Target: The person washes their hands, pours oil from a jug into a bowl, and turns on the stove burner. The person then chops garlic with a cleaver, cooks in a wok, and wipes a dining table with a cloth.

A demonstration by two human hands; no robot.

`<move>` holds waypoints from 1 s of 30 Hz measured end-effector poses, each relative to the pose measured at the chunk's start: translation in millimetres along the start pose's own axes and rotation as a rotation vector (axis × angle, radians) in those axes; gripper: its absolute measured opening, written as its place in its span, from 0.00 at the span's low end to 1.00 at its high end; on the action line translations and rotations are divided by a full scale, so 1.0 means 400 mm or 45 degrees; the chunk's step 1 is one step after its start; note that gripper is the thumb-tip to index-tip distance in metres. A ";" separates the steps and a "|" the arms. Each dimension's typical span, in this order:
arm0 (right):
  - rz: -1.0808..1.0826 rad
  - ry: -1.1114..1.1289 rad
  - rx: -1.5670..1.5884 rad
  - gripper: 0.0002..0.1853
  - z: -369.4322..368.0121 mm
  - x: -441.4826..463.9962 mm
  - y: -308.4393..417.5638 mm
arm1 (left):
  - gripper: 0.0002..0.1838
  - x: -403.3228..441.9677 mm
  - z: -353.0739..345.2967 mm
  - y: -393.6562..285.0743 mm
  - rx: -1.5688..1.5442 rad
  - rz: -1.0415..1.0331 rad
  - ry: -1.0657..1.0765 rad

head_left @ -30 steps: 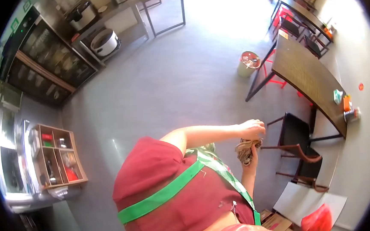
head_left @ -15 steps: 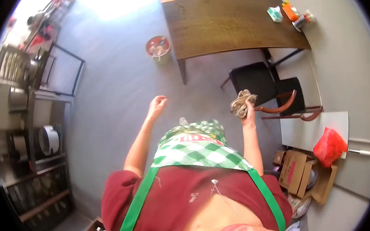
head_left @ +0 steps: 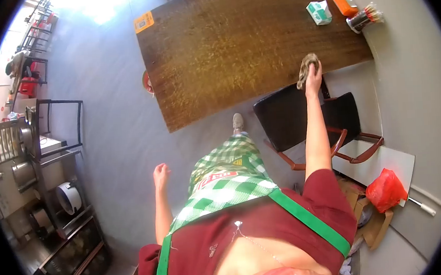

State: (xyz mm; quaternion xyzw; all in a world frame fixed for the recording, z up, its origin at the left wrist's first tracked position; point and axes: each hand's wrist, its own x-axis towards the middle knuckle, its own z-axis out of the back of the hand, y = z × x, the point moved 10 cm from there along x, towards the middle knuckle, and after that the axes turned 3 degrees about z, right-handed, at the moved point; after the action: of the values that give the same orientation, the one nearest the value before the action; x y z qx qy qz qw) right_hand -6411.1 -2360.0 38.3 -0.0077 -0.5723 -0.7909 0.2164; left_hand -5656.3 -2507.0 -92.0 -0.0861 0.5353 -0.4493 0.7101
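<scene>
A: Surroundings first. What lies about the surface (head_left: 235, 49)?
B: Brown top, worn in patches. Orange card (head_left: 144, 22) at its far left corner. Near the wall on the right: tissue pack (head_left: 319, 13), orange box (head_left: 344, 3), and a jar (head_left: 359, 21) full of sticks, tipped in view by the lens.
A: Obstructions?
B: Black chair (head_left: 283, 115) at the near right edge, below the right forearm. A second chair (head_left: 342, 114) just beside it, toward the wall. Bucket (head_left: 147, 83) on the floor at the left edge, mostly hidden by the surface.
A: Farther right?
B: Red bag (head_left: 386, 191) by a white board (head_left: 401, 161); cartons (head_left: 375, 231) just below them.
A: Position of the cloth (head_left: 305, 69)?
B: In the right hand (head_left: 313, 80), at the near right edge of the surface. Contact with the top: cannot tell.
A: Pose, right side?
B: Arm extended forward, nearly straight. Fingers closed around the bunched cloth, part of it sticking out past them.
A: Left hand (head_left: 161, 175)?
B: Forearm forward, well apart from the surface, over the floor (head_left: 113, 145). Fingers loosely curled; palm hidden, so exact opening and contents cannot be told.
</scene>
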 end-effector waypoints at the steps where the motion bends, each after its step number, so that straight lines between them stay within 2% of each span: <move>1: 0.147 0.062 -0.357 0.28 -0.042 0.048 -0.011 | 0.18 -0.018 -0.016 0.002 0.010 0.064 0.003; 2: 0.269 0.212 -0.676 0.31 -0.102 0.083 -0.068 | 0.18 -0.035 -0.029 0.004 0.016 0.126 0.007; 3: 0.222 0.313 -1.248 0.31 -0.135 0.078 -0.062 | 0.18 -0.050 -0.028 0.009 0.033 0.130 -0.003; 5: 0.409 0.335 -1.251 0.32 -0.179 0.131 -0.078 | 0.18 -0.070 -0.026 -0.001 0.056 0.126 -0.026; 8: 0.461 0.239 -1.086 0.32 -0.226 0.128 -0.090 | 0.17 -0.111 -0.028 0.014 0.052 0.258 -0.055; 10: 0.590 0.193 -1.099 0.31 -0.288 0.069 -0.026 | 0.17 -0.121 -0.030 0.042 0.038 0.330 -0.028; 15: 0.639 0.457 -1.043 0.32 -0.558 -0.202 0.172 | 0.17 -0.123 -0.019 0.134 0.023 0.426 0.025; 22: 0.763 0.750 -0.751 0.30 -0.845 -0.600 0.402 | 0.18 -0.152 0.081 0.190 -0.003 0.340 -0.011; 24: 0.739 0.822 -0.588 0.30 -0.874 -0.674 0.446 | 0.18 -0.147 0.104 0.237 -0.039 0.334 -0.012; 26: 0.859 0.809 -0.489 0.25 -0.880 -0.715 0.476 | 0.18 -0.134 0.119 0.296 -0.070 0.361 0.000; 30: 0.984 0.804 -0.262 0.18 -0.820 -0.636 0.465 | 0.19 -0.130 0.096 0.314 -0.037 0.421 0.049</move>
State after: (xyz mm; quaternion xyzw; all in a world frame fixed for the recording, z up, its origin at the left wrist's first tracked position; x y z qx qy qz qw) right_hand -6038.0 -2620.0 26.8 -0.0008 -0.3535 -0.6691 0.6537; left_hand -5556.9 -2409.7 -116.4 0.0015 0.5620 -0.3199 0.7628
